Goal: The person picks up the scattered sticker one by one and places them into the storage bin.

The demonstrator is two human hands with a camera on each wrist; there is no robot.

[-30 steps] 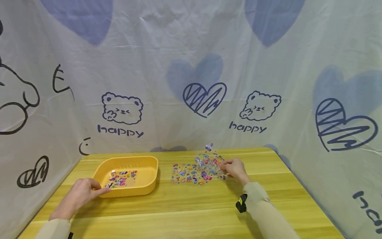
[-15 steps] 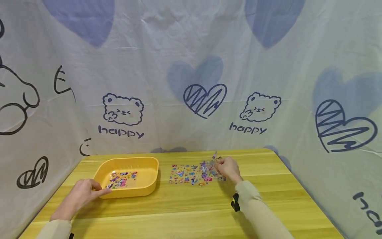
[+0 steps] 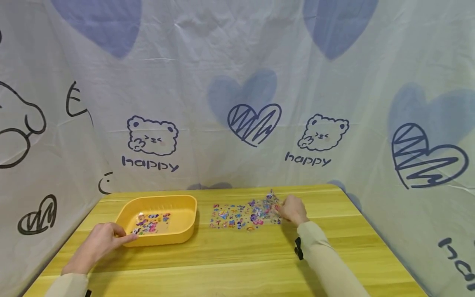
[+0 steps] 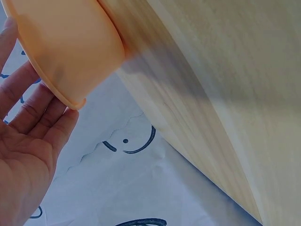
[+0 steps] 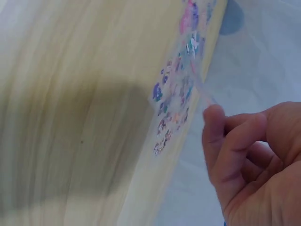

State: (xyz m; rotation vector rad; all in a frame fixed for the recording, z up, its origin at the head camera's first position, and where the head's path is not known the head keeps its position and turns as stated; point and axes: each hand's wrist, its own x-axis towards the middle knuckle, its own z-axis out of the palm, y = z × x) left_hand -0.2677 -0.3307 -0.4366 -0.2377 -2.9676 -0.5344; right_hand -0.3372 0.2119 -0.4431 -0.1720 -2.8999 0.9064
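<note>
Sticker sheet [image 3: 268, 207], clear with coloured figures, is at the far side of the bench [image 3: 237, 268]; the right hand [image 3: 293, 209] pinches its edge. Flat stickers [image 3: 231, 215] lie just left of it. The left hand [image 3: 97, 242] grips the near rim of the yellow tray [image 3: 174, 238], which contains loose-looking sticker pieces [image 3: 152, 225].

Sticker sheet [image 3: 268, 209] lowered
Its raised end dropped nearer the desk [image 3: 222, 268]; the right hand [image 3: 293, 209] then moved toward the desk's right edge.
</note>
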